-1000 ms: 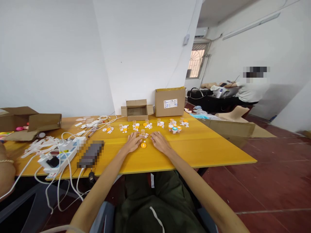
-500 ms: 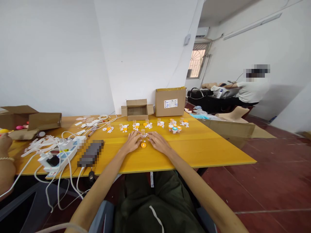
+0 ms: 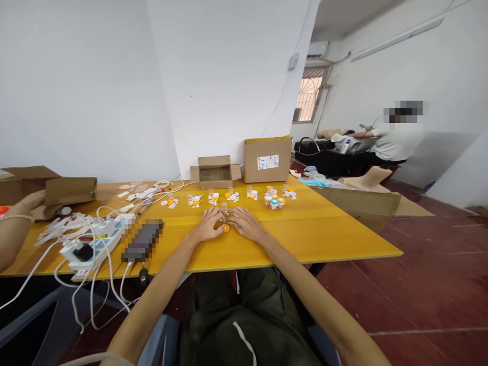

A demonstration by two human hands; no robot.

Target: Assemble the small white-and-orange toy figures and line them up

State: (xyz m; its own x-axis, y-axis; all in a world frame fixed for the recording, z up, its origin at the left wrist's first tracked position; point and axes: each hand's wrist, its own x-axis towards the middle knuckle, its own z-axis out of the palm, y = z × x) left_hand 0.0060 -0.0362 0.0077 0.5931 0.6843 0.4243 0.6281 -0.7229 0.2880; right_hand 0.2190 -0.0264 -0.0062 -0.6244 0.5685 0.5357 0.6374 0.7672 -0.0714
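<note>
My left hand (image 3: 209, 224) rests on the table with its fingers curled and its thumb against the edge of a small round orange disc (image 3: 226, 228). Opposite it, my right hand (image 3: 246, 223) has its fingertips drawn together just above the disc; whatever they hold is hidden. Between and beyond the fingertips stand a small clear cup (image 3: 224, 205) and tiny white parts, mostly covered by the fingers. A cluster of finished-looking round pieces with orange and teal tops (image 3: 274, 203) stands right of my right hand.
Several piles of white and orange parts (image 3: 194, 201) with clear cups line the table's back. Behind are an open carton (image 3: 215, 184) and a closed one (image 3: 263, 168). A power strip (image 3: 101, 249), cables and a phone (image 3: 143, 241) lie left. Another person's arm (image 3: 15, 231) reaches into a box.
My hands have moved closer together, fingertips drawn in over the white parts and the orange disc. At far left, the other person's hand has moved to the right into the box.
</note>
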